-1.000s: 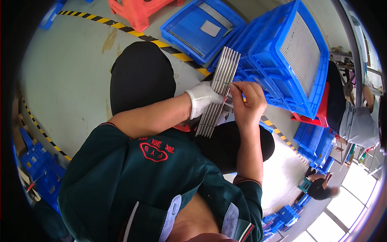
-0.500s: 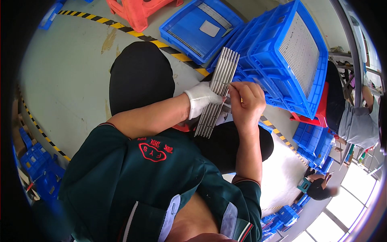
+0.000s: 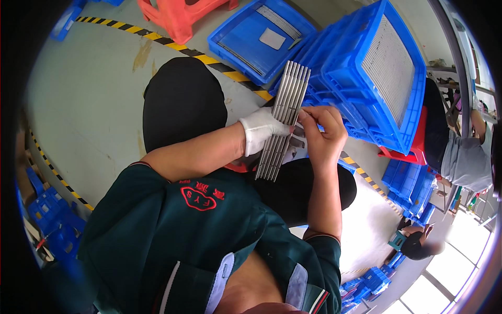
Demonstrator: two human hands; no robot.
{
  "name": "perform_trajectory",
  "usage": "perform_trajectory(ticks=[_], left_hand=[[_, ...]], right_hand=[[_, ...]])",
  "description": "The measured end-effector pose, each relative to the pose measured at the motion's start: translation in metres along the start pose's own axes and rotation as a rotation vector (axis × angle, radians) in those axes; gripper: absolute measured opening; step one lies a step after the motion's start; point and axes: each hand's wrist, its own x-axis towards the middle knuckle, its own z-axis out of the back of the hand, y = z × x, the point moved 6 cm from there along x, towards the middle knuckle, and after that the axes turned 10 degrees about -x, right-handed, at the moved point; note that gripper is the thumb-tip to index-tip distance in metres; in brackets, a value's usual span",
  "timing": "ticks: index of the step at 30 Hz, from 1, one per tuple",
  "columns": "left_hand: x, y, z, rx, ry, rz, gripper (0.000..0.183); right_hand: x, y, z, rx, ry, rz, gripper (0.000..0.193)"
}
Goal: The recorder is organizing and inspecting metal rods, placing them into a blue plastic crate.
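A flat row of several slim silver metal rods (image 3: 285,99) slants across the middle of the view, above my lap. My left hand (image 3: 260,130), in a white glove with bare fingertips, is closed around the row near its middle. Thin dark marks run across the rods. On the row's right edge, my bare right hand (image 3: 327,131) has its thumb and forefinger pinched together at the rods. What lies between those fingertips is too small to make out. The glove's far fingers are partly hidden behind the rods.
Stacked blue crates (image 3: 340,68) stand just beyond my right hand, the top one filled with rows of rods. A shallow blue bin (image 3: 240,39) holding a few rods lies ahead. Nearby is a red stool (image 3: 183,18). Another person (image 3: 465,162) is at the far right.
My right hand has shifted slightly right, its fingers still pinched at the rods' edge. The lower end of the rods has swung a little to the right in my left hand.
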Motion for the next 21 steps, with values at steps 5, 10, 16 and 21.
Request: perform_trajectory(ticks=[5,10,16,21], left_hand=[[-0.003,0.002,-0.008,-0.077,0.045,0.03,0.027],[0.005,0.006,-0.001,0.012,0.136,0.051,0.035],[0.005,0.005,-0.001,-0.036,0.178,0.018,0.033],[0.008,0.003,0.006,0.147,0.025,-0.067,0.021]], right_hand=[[-0.002,-0.014,-0.006,0.132,0.061,-0.202,0.008],[-0.011,-0.033,-0.014,0.298,0.098,-0.399,0.009],[-0.003,-0.004,-0.006,0.043,0.007,-0.004,0.005],[0.0,0.02,-0.006,-0.221,-0.033,0.307,0.014]])
